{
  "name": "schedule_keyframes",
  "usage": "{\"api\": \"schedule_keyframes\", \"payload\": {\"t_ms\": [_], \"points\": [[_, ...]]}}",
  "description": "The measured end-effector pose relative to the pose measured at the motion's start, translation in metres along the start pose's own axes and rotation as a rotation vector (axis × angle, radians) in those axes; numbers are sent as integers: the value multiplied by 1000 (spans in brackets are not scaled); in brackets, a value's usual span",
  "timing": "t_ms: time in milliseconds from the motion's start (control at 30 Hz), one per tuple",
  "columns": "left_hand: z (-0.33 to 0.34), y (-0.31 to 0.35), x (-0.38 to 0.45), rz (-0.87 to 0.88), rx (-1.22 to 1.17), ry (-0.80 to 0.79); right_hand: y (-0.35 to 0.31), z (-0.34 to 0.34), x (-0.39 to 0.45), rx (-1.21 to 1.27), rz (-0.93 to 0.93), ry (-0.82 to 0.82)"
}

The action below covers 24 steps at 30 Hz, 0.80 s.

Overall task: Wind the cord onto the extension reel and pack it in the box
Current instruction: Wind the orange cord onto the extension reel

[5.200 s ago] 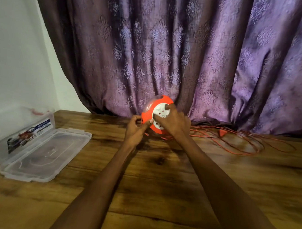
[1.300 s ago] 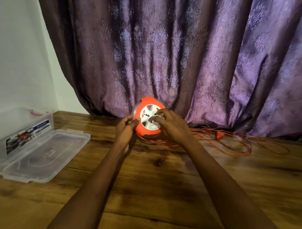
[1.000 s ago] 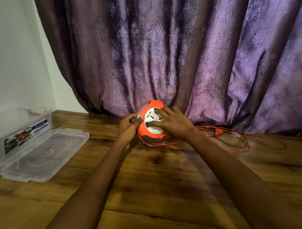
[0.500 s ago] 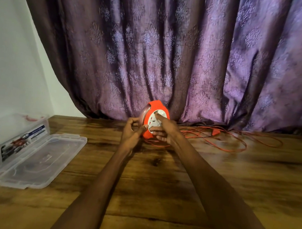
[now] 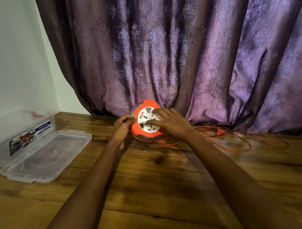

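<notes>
An orange extension reel (image 5: 142, 131) with a white socket face stands tilted on the wooden table (image 5: 159, 186), close to the curtain. My left hand (image 5: 121, 124) grips its left rim. My right hand (image 5: 171, 123) lies across the white face with curled fingers on the hub. Thin orange cord (image 5: 233, 147) trails in loose loops from under the reel to the right, with its orange plug (image 5: 220, 131) among them. The clear plastic box (image 5: 11, 128) sits open at the far left.
The box's clear lid (image 5: 45, 157) lies flat on the table beside it. A purple patterned curtain (image 5: 186, 54) hangs right behind the reel. A white wall (image 5: 17, 51) stands at the left.
The reel's white face has turned under my right hand, whose fingers now spread across the hub. The loose cord loops on the right have drawn in a little. My left hand keeps its hold.
</notes>
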<state>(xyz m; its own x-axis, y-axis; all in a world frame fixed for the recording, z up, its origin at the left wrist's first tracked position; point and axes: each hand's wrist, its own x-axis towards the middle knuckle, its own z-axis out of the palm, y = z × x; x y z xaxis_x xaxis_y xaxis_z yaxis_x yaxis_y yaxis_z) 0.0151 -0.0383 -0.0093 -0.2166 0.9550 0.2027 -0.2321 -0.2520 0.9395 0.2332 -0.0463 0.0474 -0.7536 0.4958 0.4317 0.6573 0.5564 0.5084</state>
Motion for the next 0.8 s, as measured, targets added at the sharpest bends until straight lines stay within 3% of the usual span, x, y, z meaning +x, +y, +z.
{"api": "schedule_keyframes", "payload": {"t_ms": [100, 200, 333, 533, 633, 800], "points": [[1, 2, -3, 9, 37, -30, 0, -3, 6, -152, -119, -31], [6, 3, -5, 49, 67, -52, 2, -4, 9, -195, -115, -47], [19, 1, -10, 109, 41, -45, 0, -2, 10, -135, 177, -79], [30, -8, -20, 120, -25, -73, -20, -1, 19, 508, 823, -20], [27, -12, -18, 130, -11, -89, -28, 0, 24, 740, 1042, -34], [31, -13, -22, 113, -30, -117, -27, 4, 29, 1584, 1375, 126]]}}
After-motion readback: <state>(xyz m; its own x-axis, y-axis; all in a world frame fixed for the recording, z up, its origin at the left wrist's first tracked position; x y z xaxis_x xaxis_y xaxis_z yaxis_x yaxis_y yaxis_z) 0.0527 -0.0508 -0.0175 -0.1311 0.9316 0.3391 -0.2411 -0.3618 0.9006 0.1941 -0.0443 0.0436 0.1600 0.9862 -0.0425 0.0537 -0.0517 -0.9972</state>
